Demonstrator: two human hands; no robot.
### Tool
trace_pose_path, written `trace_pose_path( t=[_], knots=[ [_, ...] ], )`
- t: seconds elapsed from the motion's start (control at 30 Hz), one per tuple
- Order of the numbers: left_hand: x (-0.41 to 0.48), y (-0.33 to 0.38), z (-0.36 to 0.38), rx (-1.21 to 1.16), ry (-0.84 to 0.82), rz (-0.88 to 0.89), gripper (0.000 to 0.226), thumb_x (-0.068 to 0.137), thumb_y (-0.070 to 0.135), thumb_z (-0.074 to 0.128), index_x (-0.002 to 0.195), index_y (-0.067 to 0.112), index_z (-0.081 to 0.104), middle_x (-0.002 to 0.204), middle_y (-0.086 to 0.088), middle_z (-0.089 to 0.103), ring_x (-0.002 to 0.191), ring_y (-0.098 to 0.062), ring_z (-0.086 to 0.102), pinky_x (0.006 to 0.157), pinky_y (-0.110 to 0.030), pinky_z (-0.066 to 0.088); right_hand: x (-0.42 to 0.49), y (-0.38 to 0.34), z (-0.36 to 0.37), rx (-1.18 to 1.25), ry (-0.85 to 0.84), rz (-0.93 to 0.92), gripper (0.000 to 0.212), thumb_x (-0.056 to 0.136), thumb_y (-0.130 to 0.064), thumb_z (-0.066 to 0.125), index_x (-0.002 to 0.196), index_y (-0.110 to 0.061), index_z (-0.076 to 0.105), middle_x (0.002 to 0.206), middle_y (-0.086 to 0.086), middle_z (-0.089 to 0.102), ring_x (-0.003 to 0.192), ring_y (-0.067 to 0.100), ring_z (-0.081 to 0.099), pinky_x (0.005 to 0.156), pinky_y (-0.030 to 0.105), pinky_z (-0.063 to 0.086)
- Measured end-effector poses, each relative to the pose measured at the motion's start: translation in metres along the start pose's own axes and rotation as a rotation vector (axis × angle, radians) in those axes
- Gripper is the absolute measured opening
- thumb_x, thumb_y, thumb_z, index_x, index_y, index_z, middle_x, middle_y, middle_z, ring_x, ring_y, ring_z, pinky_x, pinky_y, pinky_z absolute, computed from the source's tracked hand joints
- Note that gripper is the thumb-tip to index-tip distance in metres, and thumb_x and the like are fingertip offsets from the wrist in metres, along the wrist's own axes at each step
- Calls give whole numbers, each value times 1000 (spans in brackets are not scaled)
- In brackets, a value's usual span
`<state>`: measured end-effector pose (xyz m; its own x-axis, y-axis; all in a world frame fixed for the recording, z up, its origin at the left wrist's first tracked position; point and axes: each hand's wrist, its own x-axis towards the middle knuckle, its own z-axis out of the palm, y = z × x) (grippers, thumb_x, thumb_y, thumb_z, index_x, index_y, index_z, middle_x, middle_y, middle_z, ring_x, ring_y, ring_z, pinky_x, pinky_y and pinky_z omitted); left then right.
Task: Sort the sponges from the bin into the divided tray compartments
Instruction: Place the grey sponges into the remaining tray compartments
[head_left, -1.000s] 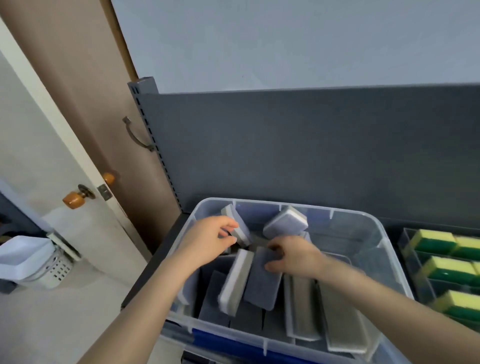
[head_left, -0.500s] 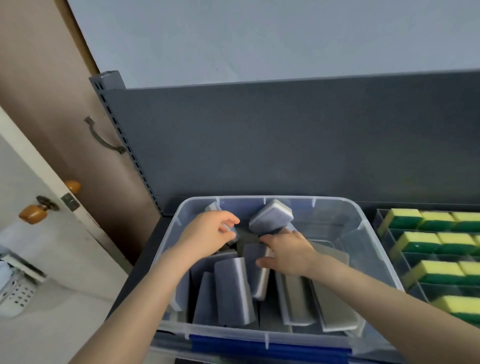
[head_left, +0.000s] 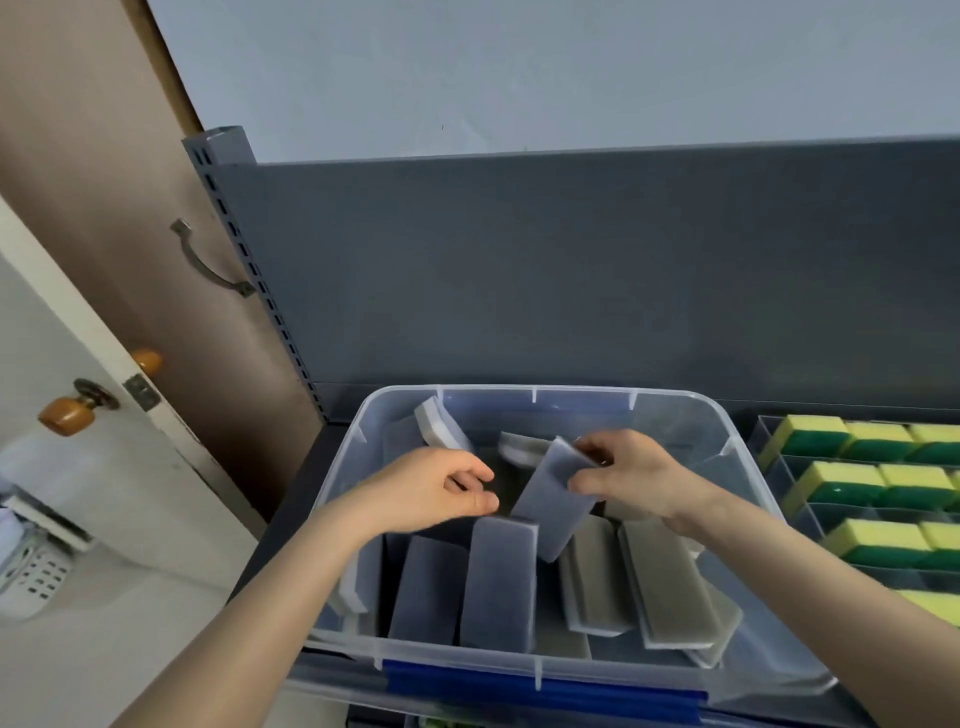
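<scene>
Shelf (head_left: 519, 286): clear bin (head_left: 675, 421) of grey sponges (head_left: 498, 582)

Single head view, looking forward-down, close above bin (head_left: 571, 410); edges probably distorted.

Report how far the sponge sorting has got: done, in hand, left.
Done: yellow-green sponges sit in several compartments of the tray on the right. In hand: the right hand has a grip on one grey sponge, tilted above the bin; the left hand hovers beside it, holding nothing visible. Left: many loose grey sponges lie in the bin.
</scene>
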<state>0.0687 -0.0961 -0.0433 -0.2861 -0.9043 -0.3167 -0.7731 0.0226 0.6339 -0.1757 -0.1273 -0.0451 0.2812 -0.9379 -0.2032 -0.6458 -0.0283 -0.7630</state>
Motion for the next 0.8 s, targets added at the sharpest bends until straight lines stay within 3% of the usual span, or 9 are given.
trace_pose_path(
  t=[0.17, 0.23, 0.33, 0.4, 0.47, 0.57, 0.73, 0.8],
  knots=[
    [3, 11, 15, 67, -142, 36, 59, 77, 50, 72, 128, 27, 56, 118, 11, 64, 98, 1, 60, 87, -18, 49, -5, 5, -10, 38, 20, -6, 19, 71, -15, 67, 82, -1, 61, 67, 0, 49, 64, 12, 46, 61, 26, 39],
    [3, 14, 19, 131, -185, 53, 62, 71, 49, 78, 125, 29, 56, 107, 17, 62, 93, 0, 59, 82, -21, 50, -8, 7, -11, 61, 26, -18, 18, 72, -14, 67, 84, -2, 62, 69, -1, 50, 66, 11, 47, 62, 25, 39],
    [4, 16, 21, 215, -199, 89, 44, 68, 46, 80, 106, 31, 61, 88, 16, 61, 80, -3, 58, 69, -25, 49, -14, 8, -15, 112, 48, -52, 5, 75, -12, 68, 78, -11, 64, 68, -6, 52, 66, 8, 49, 62, 22, 40],
    [5, 15, 14, 199, -162, 100, 35, 68, 45, 80, 95, 30, 63, 82, 14, 61, 73, -3, 56, 67, -26, 47, -17, 8, -20, 179, 63, -69, 8, 77, -11, 68, 78, -19, 65, 70, -7, 58, 69, 7, 54, 64, 21, 45],
    [7, 16, 1, 163, -89, 108, 31, 67, 45, 80, 89, 30, 64, 78, 13, 61, 68, -3, 55, 65, -25, 46, -18, 8, -27, 280, 87, -75, 7, 80, -15, 69, 86, -17, 67, 80, 2, 65, 79, 15, 62, 74, 32, 56],
    [11, 23, -24, 134, 59, 128, 28, 66, 46, 80, 85, 32, 64, 80, 10, 66, 74, -9, 60, 70, -30, 49, -22, 4, -38, 375, 136, -106, 24, 77, -27, 71, 96, -14, 67, 95, 15, 68, 90, 28, 66, 83, 47, 56],
    [20, 37, -53, 13, 262, 184, 30, 59, 40, 83, 81, 30, 66, 77, 8, 69, 77, -17, 66, 75, -44, 54, -29, -8, -51, 273, 249, -135, 20, 80, -20, 72, 98, -11, 67, 95, 18, 69, 92, 36, 65, 83, 50, 54],
    [26, 43, -55, 23, 306, 219, 27, 63, 35, 84, 82, 28, 66, 78, 9, 69, 76, -16, 65, 75, -44, 54, -31, -10, -52, 218, 288, -129, 21, 79, -22, 72, 96, -10, 67, 94, 20, 68, 83, 31, 65, 81, 49, 55]
  ],
)
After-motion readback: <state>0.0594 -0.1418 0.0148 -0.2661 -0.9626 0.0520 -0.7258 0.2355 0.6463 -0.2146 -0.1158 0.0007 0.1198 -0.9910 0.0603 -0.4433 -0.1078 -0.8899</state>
